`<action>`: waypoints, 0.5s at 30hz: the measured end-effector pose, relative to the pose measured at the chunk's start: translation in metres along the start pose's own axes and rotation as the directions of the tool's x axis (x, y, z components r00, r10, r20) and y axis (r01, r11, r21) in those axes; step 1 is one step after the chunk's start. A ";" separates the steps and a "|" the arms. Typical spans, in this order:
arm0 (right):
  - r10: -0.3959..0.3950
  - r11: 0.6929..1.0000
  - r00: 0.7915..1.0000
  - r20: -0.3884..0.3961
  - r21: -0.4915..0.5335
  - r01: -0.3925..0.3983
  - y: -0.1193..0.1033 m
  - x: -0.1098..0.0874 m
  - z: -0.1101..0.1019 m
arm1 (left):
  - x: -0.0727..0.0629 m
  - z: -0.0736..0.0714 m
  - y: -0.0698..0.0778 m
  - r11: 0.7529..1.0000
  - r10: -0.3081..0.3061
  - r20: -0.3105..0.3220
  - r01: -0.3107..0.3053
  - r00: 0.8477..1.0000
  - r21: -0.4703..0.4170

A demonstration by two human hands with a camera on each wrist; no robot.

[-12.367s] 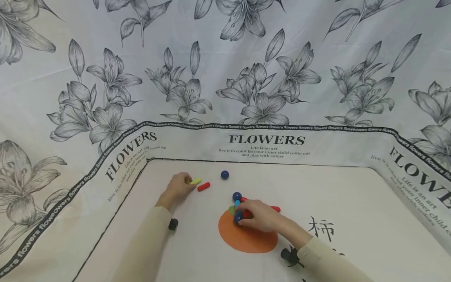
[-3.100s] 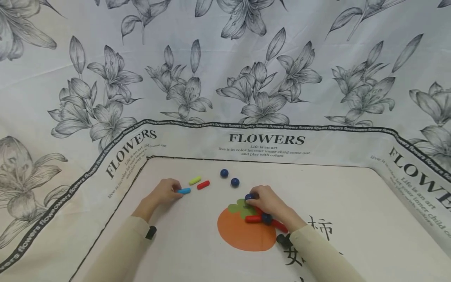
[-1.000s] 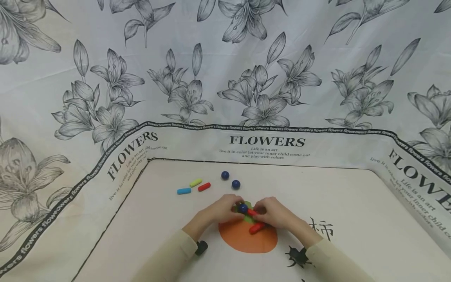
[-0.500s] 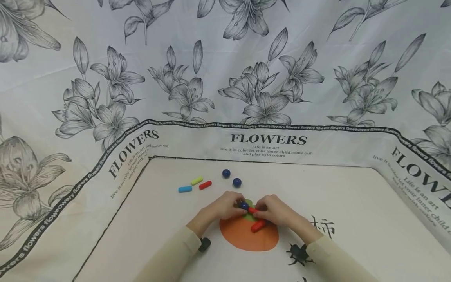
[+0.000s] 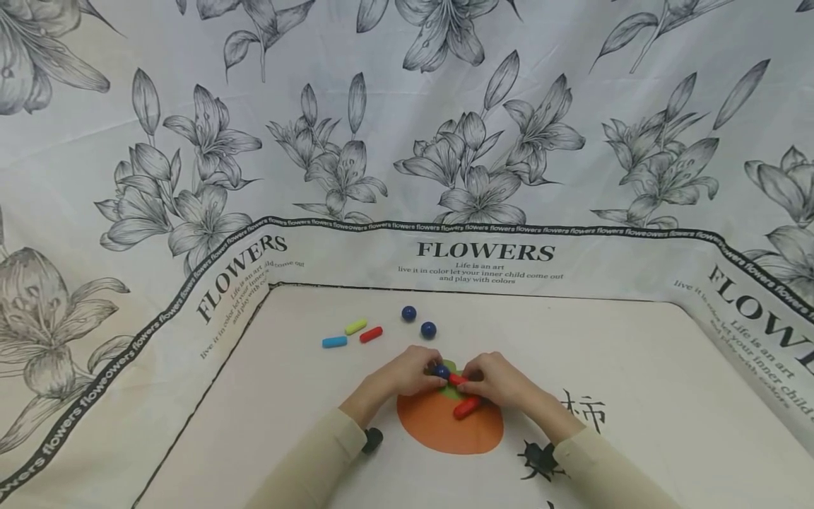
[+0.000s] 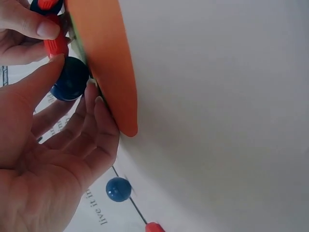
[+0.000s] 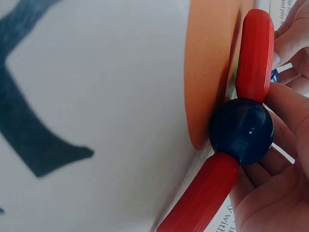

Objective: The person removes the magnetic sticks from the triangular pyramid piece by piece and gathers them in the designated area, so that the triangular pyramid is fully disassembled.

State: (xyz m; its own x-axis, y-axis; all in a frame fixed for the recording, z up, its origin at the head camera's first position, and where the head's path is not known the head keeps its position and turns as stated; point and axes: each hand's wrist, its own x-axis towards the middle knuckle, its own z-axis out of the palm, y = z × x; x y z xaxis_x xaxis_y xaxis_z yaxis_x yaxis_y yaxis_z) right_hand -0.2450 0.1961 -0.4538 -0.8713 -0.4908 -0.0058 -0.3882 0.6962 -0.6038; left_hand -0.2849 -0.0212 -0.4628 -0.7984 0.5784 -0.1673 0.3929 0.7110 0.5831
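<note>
In the head view my left hand (image 5: 407, 372) grips a dark blue ball (image 6: 71, 79) between thumb and fingers, over the green leaf of a printed orange persimmon (image 5: 445, 428). A red magnetic rod (image 6: 56, 46) meets this ball, and my right hand (image 5: 499, 380) pinches the rod from the other side. In the right wrist view another blue ball (image 7: 244, 130) sits by my right hand, with a red rod (image 7: 256, 53) on one side and a second red rod (image 7: 203, 193) on the other. My right fingers partly hide how the pieces join.
Beyond the hands lie two loose blue balls (image 5: 429, 330), and left of them a light blue rod (image 5: 334, 342), a yellow rod (image 5: 356, 326) and a red rod (image 5: 372, 334). The printed cloth (image 5: 604, 339) covers the table and rises behind it.
The light blue rod now lies beside the yellow and red ones, and a second ball lies loose. My left hand has come from there to the ball at the right hand. Both hands barely moved lately.
</note>
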 end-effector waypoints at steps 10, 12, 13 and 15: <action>0.029 1.000 1.000 -0.006 -0.002 -0.029 0.002 0.001 0.001 | 0.002 0.001 0.003 1.000 -0.021 0.005 0.021 1.000 0.014; 0.024 1.000 1.000 -0.006 -0.009 -0.024 0.001 0.001 0.001 | 0.002 0.001 0.003 1.000 -0.025 0.005 0.025 1.000 0.018; 0.021 1.000 1.000 -0.005 -0.012 -0.021 0.001 0.001 0.001 | 0.002 0.001 0.003 0.999 -0.027 0.005 0.027 1.000 0.020; 0.019 1.000 1.000 -0.004 -0.018 -0.019 0.001 0.001 0.001 | 0.001 0.001 0.004 0.999 -0.025 0.003 0.025 1.000 0.027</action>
State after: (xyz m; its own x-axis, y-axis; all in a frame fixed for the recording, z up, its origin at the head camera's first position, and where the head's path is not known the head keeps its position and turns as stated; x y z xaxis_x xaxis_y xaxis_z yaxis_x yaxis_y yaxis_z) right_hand -0.2461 0.1957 -0.4547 -0.8796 -0.4755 -0.0139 -0.3769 0.7144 -0.5896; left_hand -0.2838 -0.0177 -0.4618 -0.8069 0.5613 -0.1842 0.3847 0.7359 0.5572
